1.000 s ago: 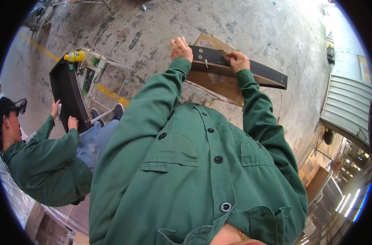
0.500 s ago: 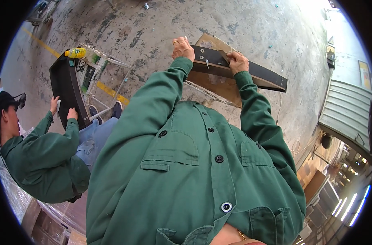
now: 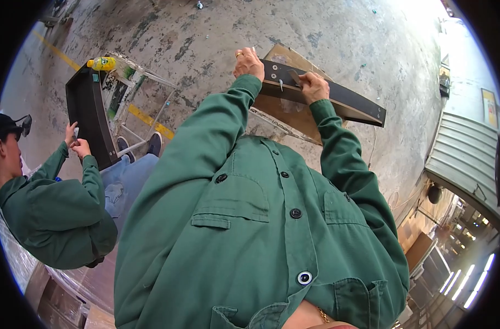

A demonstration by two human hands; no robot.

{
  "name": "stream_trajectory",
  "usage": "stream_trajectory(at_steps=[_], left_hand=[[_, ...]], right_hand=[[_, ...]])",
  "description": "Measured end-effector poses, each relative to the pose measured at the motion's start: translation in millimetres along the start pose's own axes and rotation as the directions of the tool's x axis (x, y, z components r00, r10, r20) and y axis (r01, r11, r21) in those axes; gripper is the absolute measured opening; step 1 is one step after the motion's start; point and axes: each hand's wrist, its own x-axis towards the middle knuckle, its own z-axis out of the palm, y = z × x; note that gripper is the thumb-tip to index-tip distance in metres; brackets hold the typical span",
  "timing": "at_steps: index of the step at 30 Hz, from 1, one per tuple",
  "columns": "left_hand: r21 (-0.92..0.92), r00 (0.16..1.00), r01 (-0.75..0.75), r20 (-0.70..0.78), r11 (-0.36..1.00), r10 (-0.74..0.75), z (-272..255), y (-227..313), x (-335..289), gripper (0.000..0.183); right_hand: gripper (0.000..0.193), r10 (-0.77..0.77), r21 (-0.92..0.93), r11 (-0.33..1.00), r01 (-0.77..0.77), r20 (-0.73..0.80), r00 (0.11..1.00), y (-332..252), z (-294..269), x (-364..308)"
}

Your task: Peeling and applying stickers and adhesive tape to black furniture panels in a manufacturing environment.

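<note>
A long dark panel with a pale lower edge (image 3: 349,98) lies across a stand, with round metal fittings near its left end. My left hand (image 3: 249,64), a ring on one finger, is closed over that left end. My right hand (image 3: 315,87) is above the middle of the panel, fingers closed on a small flat thin piece (image 3: 295,78). That piece is brownish and reaches the panel's dark face; whether it is a scraper or a folded sheet I cannot make out. A small white strip (image 3: 281,85) sticks out from the panel between my hands.
Under the panel is a brown board (image 3: 294,118) on a worn metal stand. At left, a co-worker (image 3: 52,214) sits by another dark frame (image 3: 88,120) on a stand, with a yellow bottle (image 3: 102,64) on top. A corrugated metal panel (image 3: 464,159) stands at right.
My right hand has shifted slightly left along the panel with the flat piece, which now tilts more. My left hand stays put. The co-worker's hands have come closer together, off the other frame.
</note>
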Motion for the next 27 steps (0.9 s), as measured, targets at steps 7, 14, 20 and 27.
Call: stream_trajectory(at_steps=[7, 14, 20, 27], left_hand=[[0.003, 1.000, 0.020, 0.023, 1.000, -0.020, -2, 2, -1, 0.027], [0.004, 0.999, 0.032, 0.044, 0.999, -0.032, -3, 1, -2, 0.026], [0.031, 0.999, 0.000, 0.041, 1.000, -0.001, -2, 1, -1, 0.024], [0.003, 0.999, 0.001, 0.033, 1.000, -0.001, -2, 2, -1, 0.026]], right_hand=[[0.009, 0.033, 0.022, 0.999, -0.032, -0.047, 0.998, -4, 2, -4], [0.009, 0.132, 0.029, 0.991, -0.129, -0.113, 0.985, -7, 4, -4], [0.010, 0.035, 0.017, 0.999, -0.034, -0.053, 0.998, -5, 5, -5], [0.010, 0.041, 0.044, 0.998, -0.046, 0.107, 0.993, -12, 6, -6]])
